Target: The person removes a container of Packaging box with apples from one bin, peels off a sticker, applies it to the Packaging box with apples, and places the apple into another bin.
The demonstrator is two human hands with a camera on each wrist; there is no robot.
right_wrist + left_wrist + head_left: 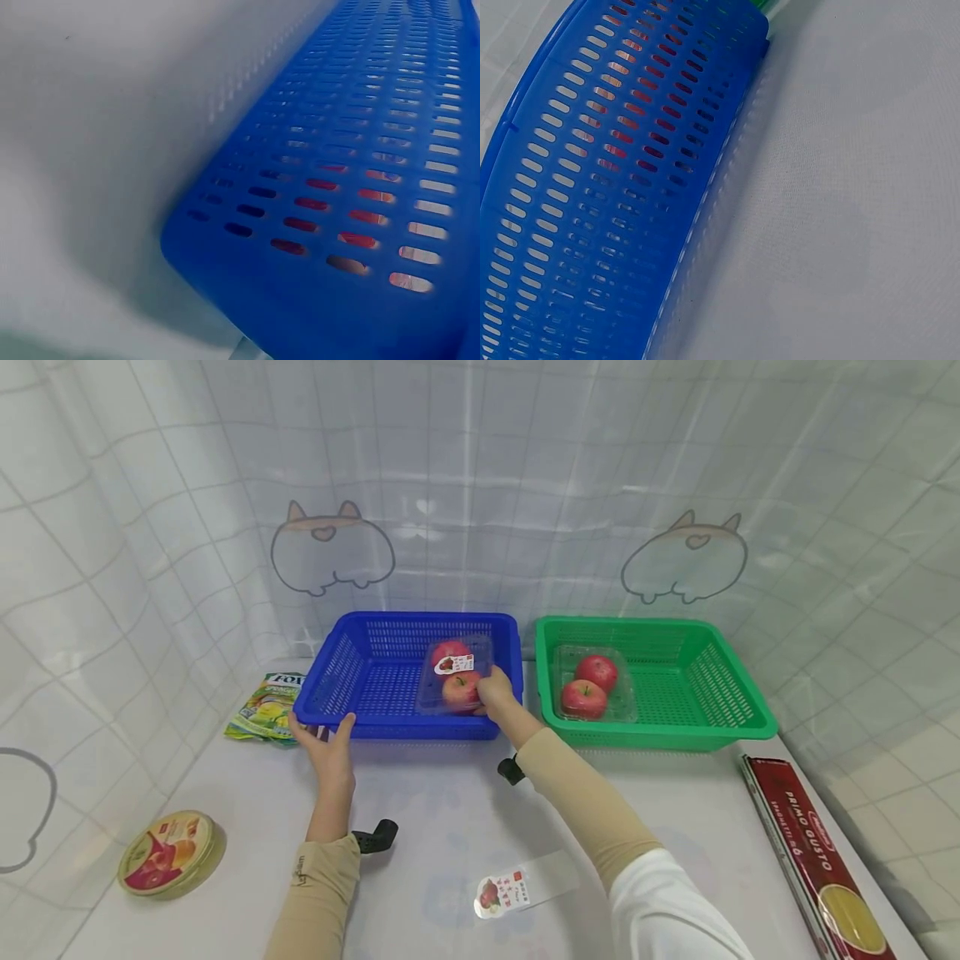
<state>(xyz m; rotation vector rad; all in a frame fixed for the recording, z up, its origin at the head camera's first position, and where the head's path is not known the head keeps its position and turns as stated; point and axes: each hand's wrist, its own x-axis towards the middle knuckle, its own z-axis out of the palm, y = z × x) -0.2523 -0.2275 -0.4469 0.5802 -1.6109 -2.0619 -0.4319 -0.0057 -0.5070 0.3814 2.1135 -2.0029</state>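
Observation:
In the head view, a clear plastic pack of apples [461, 691] with a white label lies at the right end of the blue basket [420, 727]. My right hand [497, 693] reaches over the basket's front right rim and grips the pack's right side; some fingers are hidden. My left hand [330, 756] holds the front left corner of the basket, with the thumb up at the front rim and a finger at the left side. Both wrist views show the slotted wall of the basket, with red apples behind the slots.
To the right stands a green basket [675, 737] holding another apple pack [596, 687]. A spaghetti box [813, 860] lies at the right edge. At left are a green packet [267, 710] and a round tub [171, 853]. A labelled strip [525, 887] lies in front.

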